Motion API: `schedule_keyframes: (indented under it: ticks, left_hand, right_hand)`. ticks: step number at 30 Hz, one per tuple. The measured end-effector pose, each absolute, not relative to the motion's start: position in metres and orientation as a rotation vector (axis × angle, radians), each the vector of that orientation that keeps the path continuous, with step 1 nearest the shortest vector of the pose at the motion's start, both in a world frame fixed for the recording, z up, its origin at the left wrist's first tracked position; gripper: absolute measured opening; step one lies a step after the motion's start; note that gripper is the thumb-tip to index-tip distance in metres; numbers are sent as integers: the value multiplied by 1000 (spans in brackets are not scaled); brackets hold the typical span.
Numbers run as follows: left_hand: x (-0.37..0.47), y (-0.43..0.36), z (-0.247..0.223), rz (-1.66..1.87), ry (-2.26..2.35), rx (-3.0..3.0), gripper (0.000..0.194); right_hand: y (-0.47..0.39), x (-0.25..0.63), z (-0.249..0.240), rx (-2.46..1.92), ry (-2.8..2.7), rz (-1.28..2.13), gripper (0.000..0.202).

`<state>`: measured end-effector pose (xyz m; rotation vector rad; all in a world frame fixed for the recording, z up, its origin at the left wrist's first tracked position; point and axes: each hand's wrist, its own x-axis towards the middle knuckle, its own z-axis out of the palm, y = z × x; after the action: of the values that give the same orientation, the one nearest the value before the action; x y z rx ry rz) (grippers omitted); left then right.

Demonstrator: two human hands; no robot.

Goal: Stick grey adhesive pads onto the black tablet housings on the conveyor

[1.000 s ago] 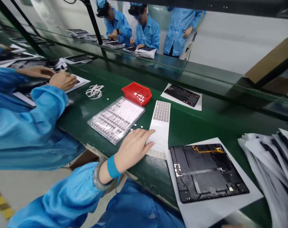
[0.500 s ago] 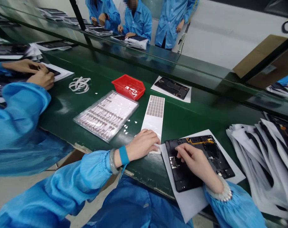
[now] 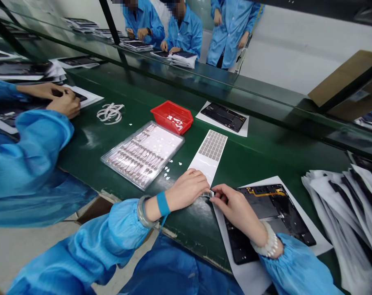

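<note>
A white sheet of small grey square stickers (image 3: 213, 146) lies on the green bench, its near end bent up slightly. My left hand (image 3: 190, 189) grips that near end, fingers together over it. At the same end, the thumb and forefinger of my right hand (image 3: 235, 207) pinch the sheet's edge; whether a single sticker is between them is too small to tell. Under my right wrist, a black tablet housing (image 3: 292, 213) with an orange flex cable rests on white paper (image 3: 323, 244).
Left of the sheet are a clear tray of small wired parts (image 3: 139, 157) and a red bin (image 3: 173, 116) with white bits. Another housing (image 3: 224, 116) lies behind. Paper-wrapped housings (image 3: 336, 213) stack at right. A co-worker's hands (image 3: 64, 100) work at left.
My right hand has moved left from above the tablet housing to the near end of the sticker sheet. That end is now bent up, and the sheet has turned slightly.
</note>
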<state>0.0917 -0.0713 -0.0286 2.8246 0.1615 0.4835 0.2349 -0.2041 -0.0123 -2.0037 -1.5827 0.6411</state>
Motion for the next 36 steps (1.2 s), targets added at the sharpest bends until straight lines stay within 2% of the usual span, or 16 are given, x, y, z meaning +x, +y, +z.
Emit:
schedule_keyframes:
  ticks: [9, 18, 23, 25, 28, 31, 33, 36]
  left_hand:
    - [93, -70, -28, 411, 136, 2790, 18]
    - [97, -72, -25, 362, 85, 2869, 24]
    - [95, -67, -19, 283, 54, 2834, 21]
    - [93, -65, -15, 242, 29, 2785, 27]
    - [91, -69, -8, 251, 6, 2737, 38]
    - [94, -86, -7, 338, -125, 2766, 26]
    - [98, -102, -9, 370, -242, 2805, 17]
    - [105, -124, -13, 402, -137, 2769, 17]
  right_hand:
    - [-203, 243, -6, -1992, -1637, 707, 17]
    - [-185, 231, 20, -2237, -2213, 306, 17]
    - [-191, 227, 29, -2183, -2303, 81, 20]
    - [-203, 237, 33, -2150, -2148, 182, 22]
    - [-229, 260, 33, -2101, -1647, 588, 21]
    - [-255, 273, 20, -2070, -1132, 912, 25]
    - [-268, 269, 9, -2063, -912, 989, 27]
    - [-275, 255, 0, -1983, -723, 1008, 29]
